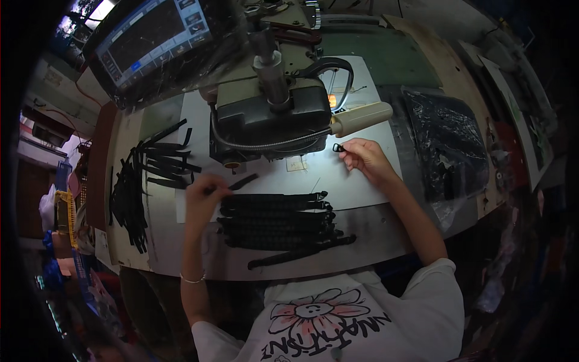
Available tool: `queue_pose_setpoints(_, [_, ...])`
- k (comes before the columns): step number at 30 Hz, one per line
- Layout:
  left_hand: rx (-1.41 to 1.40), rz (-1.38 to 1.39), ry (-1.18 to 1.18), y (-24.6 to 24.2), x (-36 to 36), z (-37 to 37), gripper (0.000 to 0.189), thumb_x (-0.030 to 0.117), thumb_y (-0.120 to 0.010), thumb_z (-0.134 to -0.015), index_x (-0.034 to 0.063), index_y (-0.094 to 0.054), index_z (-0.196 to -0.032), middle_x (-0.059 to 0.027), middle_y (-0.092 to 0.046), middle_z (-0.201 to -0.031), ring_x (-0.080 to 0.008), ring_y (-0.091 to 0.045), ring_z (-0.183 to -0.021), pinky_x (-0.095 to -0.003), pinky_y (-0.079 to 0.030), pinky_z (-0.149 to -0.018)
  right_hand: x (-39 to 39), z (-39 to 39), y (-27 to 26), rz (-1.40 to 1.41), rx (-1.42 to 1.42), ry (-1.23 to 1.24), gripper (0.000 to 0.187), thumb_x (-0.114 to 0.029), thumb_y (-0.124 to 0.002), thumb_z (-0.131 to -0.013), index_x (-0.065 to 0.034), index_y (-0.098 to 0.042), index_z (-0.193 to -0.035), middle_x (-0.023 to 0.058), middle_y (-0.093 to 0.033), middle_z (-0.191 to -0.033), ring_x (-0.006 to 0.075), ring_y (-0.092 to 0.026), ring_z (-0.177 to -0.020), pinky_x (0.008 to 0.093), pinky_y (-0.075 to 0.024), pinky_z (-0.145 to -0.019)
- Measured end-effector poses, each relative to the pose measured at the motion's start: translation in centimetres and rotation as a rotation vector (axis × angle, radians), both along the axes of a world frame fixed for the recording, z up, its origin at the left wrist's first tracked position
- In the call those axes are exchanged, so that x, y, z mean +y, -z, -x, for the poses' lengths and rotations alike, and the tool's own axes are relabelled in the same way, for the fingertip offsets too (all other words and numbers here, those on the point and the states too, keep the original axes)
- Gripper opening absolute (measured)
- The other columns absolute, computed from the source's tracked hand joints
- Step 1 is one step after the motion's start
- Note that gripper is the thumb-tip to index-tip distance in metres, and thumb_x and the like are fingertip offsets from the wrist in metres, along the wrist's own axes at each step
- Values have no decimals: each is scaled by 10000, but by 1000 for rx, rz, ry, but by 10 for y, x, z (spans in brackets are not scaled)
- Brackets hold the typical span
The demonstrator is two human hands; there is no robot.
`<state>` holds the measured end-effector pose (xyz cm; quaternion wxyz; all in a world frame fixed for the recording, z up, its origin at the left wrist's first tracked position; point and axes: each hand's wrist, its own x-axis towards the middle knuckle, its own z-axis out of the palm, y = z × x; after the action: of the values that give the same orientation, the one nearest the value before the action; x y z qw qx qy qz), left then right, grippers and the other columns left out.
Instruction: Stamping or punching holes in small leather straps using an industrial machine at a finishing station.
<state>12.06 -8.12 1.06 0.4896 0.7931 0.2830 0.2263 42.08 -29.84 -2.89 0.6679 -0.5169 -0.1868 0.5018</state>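
Between the fingers of my left hand (209,192) is a short black webbing strip (244,181), its free end pointing right. My right hand (363,158) pinches a small black buckle or ring (337,147) to the right of the sewing machine head (271,122). Just below my left hand, a row of black straps (278,219) with small fittings at their right ends lies across the table's front. Loose black webbing strips (131,199) are heaped at the left, some fanned out towards the machine.
A lit screen (154,40) stands at the upper left. A cream handle-shaped part (364,118) juts right from the machine, above my right hand. Dark material in clear plastic (445,140) lies at the right. Someone's legs (151,298) show beyond the table's lower left edge.
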Motion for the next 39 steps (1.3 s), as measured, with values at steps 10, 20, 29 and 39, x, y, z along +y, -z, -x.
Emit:
queue_pose_setpoints(10, [259,-153,267,30,-40,-88,230,218,-756,-667,41,-657,-777,-52,-623,-745,-137,-568,-639,-260,-429,-587,-2,33,0,-7,100,-94,167,-76,-505,-866,37,-597,-947,60,-619,-754,80,-546,-561,239,-492,-530])
queue_pose_setpoints(20, [144,145,299,18,-83,-100,198,227,-690,-787,49,-632,-852,19,-528,-648,-46,-423,-555,-207,-355,-519,0,54,-11,-24,-25,-198,99,-56,-546,-857,26,-592,-888,95,-642,-772,95,-581,-579,225,-506,-539])
queue_pose_setpoints(29, [4,349,335,22,-78,-98,151,175,-670,-807,31,-627,-784,85,-492,-622,3,-330,-548,-180,-275,-486,1,54,-6,-76,261,-243,125,-104,-527,-866,10,-576,-879,110,-635,-791,129,-577,-580,255,-488,-551])
queue_pose_setpoints(39, [125,-185,169,13,-68,-95,138,186,-681,-753,72,-647,-824,-43,-609,-766,-195,-531,-794,-299,-431,-697,0,54,-3,11,-108,-204,62,-31,-586,-837,29,-570,-839,71,-618,-691,96,-573,-526,210,-484,-486])
